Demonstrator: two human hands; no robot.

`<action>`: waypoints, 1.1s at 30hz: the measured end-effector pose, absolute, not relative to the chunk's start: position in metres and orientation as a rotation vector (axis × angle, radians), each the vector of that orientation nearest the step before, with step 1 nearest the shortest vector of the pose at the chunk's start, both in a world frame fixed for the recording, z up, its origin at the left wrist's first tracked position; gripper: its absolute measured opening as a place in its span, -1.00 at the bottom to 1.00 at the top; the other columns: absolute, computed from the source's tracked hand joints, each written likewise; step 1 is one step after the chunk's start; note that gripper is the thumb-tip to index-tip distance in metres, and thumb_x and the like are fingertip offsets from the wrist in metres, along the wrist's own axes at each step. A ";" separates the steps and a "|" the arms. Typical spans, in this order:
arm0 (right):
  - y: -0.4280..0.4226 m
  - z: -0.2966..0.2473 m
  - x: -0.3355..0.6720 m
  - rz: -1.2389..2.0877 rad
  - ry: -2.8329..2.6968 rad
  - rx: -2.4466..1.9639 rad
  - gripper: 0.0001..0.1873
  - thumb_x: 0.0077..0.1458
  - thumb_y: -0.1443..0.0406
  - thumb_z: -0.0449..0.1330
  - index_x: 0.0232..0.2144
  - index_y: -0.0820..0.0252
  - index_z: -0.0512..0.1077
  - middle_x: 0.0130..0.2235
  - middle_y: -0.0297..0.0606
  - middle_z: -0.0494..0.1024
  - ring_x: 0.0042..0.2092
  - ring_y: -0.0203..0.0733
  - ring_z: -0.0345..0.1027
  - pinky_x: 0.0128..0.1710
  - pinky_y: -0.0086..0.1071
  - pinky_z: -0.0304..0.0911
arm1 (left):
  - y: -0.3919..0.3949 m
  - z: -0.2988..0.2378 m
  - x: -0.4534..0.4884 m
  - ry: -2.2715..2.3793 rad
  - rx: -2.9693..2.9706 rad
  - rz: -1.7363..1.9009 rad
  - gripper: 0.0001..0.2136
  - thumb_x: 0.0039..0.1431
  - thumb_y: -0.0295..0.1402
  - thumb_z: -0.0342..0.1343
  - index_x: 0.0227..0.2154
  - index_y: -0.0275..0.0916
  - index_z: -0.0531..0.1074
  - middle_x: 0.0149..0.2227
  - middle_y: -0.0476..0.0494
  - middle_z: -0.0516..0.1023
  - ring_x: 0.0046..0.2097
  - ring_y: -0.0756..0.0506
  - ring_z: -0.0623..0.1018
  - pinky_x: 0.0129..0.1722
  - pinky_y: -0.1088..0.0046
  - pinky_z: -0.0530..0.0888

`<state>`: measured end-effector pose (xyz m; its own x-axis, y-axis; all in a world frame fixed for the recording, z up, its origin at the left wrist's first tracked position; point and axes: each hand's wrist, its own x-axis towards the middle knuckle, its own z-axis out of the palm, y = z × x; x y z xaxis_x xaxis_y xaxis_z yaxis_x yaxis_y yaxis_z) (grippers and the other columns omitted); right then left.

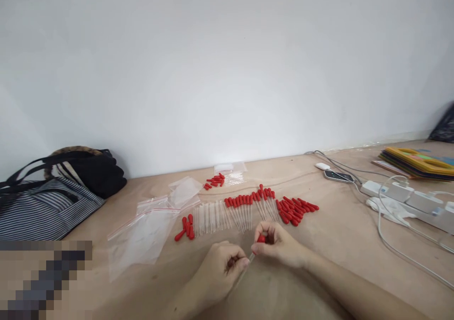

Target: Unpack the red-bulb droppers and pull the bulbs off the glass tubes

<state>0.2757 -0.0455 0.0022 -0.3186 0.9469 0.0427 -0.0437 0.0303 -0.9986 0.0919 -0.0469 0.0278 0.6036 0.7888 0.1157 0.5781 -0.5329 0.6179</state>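
Observation:
Between the thumb and fingers of my left hand [223, 268] is a thin clear dropper tube [241, 278], slanting down toward me. My right hand [278, 245] pinches a red rubber bulb [261, 239] at the tube's upper end; my fingers hide how far it sits on the tube. Just beyond my hands lie rows of droppers with red bulbs [239, 201] and bare clear tubes [209, 217]. Loose red bulbs form a large pile [295, 210] on the right, and a few more bulbs [186, 227] lie left of the tubes.
Clear zip bags [145, 237] lie at left, near a striped bag [53, 204]. More red bulbs [215, 181] sit at the back by small plastic packets [234, 176]. On the right are a phone-like device [338, 176], a power strip [423, 202], cables and stacked yellow frames [420, 161].

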 end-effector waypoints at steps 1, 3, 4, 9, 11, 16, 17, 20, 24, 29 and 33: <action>-0.049 0.000 0.274 1.443 -1.441 -0.979 -0.61 -0.30 0.10 0.31 -0.59 0.22 0.24 -0.63 -0.49 0.26 -0.58 -0.46 0.03 -0.58 -0.53 -0.05 | -0.048 0.028 0.093 1.074 2.347 0.529 -0.82 0.02 -0.40 -0.05 -0.62 -0.24 0.37 -0.61 0.04 0.38 -0.52 0.02 0.35 -0.49 0.55 0.23; -0.052 -0.002 0.270 1.452 -1.439 -0.961 -0.62 -0.30 0.12 0.32 -0.60 0.22 0.24 -0.65 -0.50 0.24 -0.59 -0.47 0.01 -0.59 -0.54 -0.07 | -0.049 0.029 0.094 1.046 2.408 0.523 -0.82 0.02 -0.39 -0.04 -0.64 -0.24 0.34 -0.63 0.04 0.35 -0.52 0.02 0.33 -0.50 0.55 0.22; -0.053 -0.002 0.268 1.454 -1.427 -0.948 -0.63 -0.30 0.13 0.33 -0.60 0.22 0.24 -0.65 -0.50 0.25 -0.59 -0.48 0.01 -0.60 -0.54 -0.08 | -0.050 0.029 0.094 1.027 2.428 0.515 -0.81 0.03 -0.38 -0.05 -0.64 -0.24 0.34 -0.63 0.04 0.34 -0.53 0.02 0.32 -0.51 0.55 0.21; -0.052 0.002 0.270 1.479 -1.463 -0.893 -0.69 -0.26 0.15 0.31 -0.59 0.24 0.32 -0.61 -0.42 0.36 -0.57 -0.45 0.12 -0.56 -0.52 0.00 | -0.051 0.037 0.092 1.064 2.353 0.409 -0.76 0.02 -0.40 -0.08 -0.68 -0.25 0.36 -0.67 0.05 0.28 -0.58 0.05 0.26 -0.55 0.55 0.14; -0.053 0.005 0.272 1.404 -1.524 -0.902 -0.73 -0.23 0.15 0.29 -0.58 0.24 0.38 -0.58 -0.38 0.41 -0.53 -0.41 0.18 -0.51 -0.49 0.08 | -0.052 0.041 0.093 1.118 2.184 0.339 -0.74 0.02 -0.37 -0.09 -0.68 -0.27 0.39 -0.68 0.05 0.29 -0.60 0.06 0.24 -0.58 0.56 0.12; -0.053 0.009 0.279 1.159 -1.671 -0.942 -0.77 -0.23 0.15 0.29 -0.59 0.19 0.41 -0.53 -0.34 0.46 -0.44 -0.32 0.28 -0.39 -0.43 0.17 | -0.048 0.045 0.091 1.072 1.786 0.277 -0.70 -0.01 -0.21 -0.04 -0.65 -0.30 0.42 -0.69 0.03 0.33 -0.61 0.07 0.25 -0.58 0.58 0.14; -0.051 0.009 0.284 1.106 -1.678 -0.950 -0.77 -0.21 0.15 0.28 -0.59 0.18 0.41 -0.52 -0.33 0.46 -0.43 -0.31 0.29 -0.38 -0.42 0.17 | -0.047 0.045 0.089 1.048 1.750 0.276 -0.69 -0.02 -0.19 -0.03 -0.66 -0.30 0.41 -0.69 0.03 0.33 -0.61 0.07 0.24 -0.57 0.58 0.13; -0.039 0.008 0.311 0.942 -1.536 -1.007 -0.75 -0.15 0.13 0.24 -0.61 0.20 0.38 -0.53 -0.31 0.44 -0.46 -0.32 0.27 -0.44 -0.43 0.16 | -0.040 0.043 0.080 1.057 1.691 0.274 -0.66 -0.03 -0.13 -0.02 -0.67 -0.30 0.42 -0.72 0.05 0.33 -0.65 0.10 0.15 -0.60 0.58 0.09; -0.025 0.002 0.349 0.988 -1.356 -1.081 -0.66 -0.16 0.09 0.24 -0.38 0.21 0.38 -0.52 -0.34 0.43 -0.55 -0.37 0.20 -0.56 -0.46 0.11 | -0.019 0.044 0.068 1.168 1.708 0.474 -0.69 -0.04 -0.11 0.00 -0.55 -0.27 0.46 -0.57 0.01 0.45 -0.58 0.08 0.24 -0.58 0.60 0.14; -0.018 -0.010 0.368 0.979 -1.190 -1.202 -0.56 -0.26 0.05 0.27 -0.36 0.23 0.41 -0.41 -0.22 0.50 -0.43 -0.25 0.34 -0.45 -0.38 0.25 | 0.024 0.045 0.061 1.407 1.624 0.596 -0.70 -0.03 -0.16 0.02 -0.42 -0.31 0.47 -0.55 -0.01 0.42 -0.58 0.08 0.32 -0.56 0.59 0.27; -0.013 -0.010 0.380 0.880 -1.015 -1.238 -0.57 -0.28 0.05 0.28 -0.38 0.23 0.41 -0.39 -0.19 0.53 -0.38 -0.18 0.40 -0.35 -0.33 0.30 | 0.054 0.045 0.066 1.524 1.681 0.595 -0.82 0.01 -0.33 0.02 -0.56 -0.33 0.41 -0.64 0.03 0.36 -0.54 0.06 0.39 -0.47 0.57 0.35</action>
<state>0.3801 -0.0132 -0.0105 0.3226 0.9378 0.1282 0.0057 0.1335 -0.9910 0.0659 0.0541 0.0449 0.1729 0.9726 -0.1556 0.6101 0.0183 0.7921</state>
